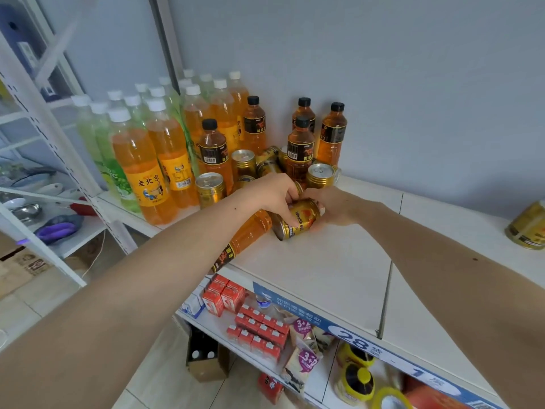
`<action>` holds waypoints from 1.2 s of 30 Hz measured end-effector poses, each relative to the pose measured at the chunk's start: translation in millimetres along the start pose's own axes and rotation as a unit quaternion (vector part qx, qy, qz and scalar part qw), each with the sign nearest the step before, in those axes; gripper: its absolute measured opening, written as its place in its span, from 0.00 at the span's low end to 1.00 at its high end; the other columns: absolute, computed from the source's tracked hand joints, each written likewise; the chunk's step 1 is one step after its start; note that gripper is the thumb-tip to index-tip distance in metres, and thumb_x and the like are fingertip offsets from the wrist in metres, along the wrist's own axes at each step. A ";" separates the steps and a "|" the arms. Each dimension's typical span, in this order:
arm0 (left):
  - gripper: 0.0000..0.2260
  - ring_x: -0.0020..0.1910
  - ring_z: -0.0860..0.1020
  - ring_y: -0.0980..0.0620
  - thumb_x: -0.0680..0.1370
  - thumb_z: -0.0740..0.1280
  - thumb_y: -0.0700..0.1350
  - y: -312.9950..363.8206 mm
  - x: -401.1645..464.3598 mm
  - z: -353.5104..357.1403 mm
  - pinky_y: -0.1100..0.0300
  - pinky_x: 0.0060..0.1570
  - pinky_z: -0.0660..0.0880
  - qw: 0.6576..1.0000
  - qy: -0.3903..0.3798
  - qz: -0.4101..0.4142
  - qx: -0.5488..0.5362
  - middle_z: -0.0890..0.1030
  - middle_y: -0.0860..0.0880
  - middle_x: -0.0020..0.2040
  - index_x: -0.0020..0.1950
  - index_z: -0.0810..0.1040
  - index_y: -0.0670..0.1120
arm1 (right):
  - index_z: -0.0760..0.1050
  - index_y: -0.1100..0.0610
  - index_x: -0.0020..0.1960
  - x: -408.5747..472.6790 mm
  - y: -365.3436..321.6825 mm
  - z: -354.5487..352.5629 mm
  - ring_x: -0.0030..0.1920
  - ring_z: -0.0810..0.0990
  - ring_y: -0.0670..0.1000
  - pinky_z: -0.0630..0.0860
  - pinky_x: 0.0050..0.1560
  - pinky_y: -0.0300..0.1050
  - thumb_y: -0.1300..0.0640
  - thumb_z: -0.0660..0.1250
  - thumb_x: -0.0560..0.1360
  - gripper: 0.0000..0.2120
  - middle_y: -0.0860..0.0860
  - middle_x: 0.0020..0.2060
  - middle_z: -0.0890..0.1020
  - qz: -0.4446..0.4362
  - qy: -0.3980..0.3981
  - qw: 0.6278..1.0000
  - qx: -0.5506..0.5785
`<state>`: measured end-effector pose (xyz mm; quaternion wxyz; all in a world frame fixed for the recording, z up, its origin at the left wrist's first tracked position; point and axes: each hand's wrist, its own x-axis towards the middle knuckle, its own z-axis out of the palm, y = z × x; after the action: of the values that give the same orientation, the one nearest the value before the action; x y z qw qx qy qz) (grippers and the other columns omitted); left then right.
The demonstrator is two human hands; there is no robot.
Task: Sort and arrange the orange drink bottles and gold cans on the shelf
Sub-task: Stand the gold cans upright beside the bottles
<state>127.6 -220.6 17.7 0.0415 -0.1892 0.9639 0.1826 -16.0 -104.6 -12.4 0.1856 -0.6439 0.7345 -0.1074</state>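
On the white shelf top [330, 278] a gold can [298, 220] lies on its side. My left hand [272, 193] grips it from above and my right hand [333, 205] holds its far end. Beside it, partly under my left forearm, lies an orange bottle with a black label [246, 234]. Behind stand several black-capped orange bottles [300, 146] mixed with upright and tipped gold cans [320, 175]. To the left stand tall white-capped orange bottles [141, 169].
Green white-capped bottles [97, 137] stand at the far left by the white rack post [73, 160]. A large gold tin [528, 228] sits at the right edge. The lower shelf [265, 335] holds red cartons, snack packs and yellow bottles. The grey wall closes the back.
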 end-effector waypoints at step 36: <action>0.33 0.53 0.77 0.55 0.59 0.81 0.53 -10.3 17.6 -3.6 0.63 0.45 0.78 0.996 -0.014 0.054 -0.068 0.79 0.56 0.55 0.61 0.75 0.52 | 0.70 0.56 0.65 44.6 2.5 -49.6 0.52 0.78 0.54 0.72 0.43 0.42 0.48 0.76 0.66 0.31 0.53 0.56 0.79 0.159 0.139 0.977 -0.017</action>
<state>115.1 -236.9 15.0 0.0320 -0.1372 0.9574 0.2520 -43.2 -152.2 25.7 0.0850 -0.5007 0.8478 -0.1525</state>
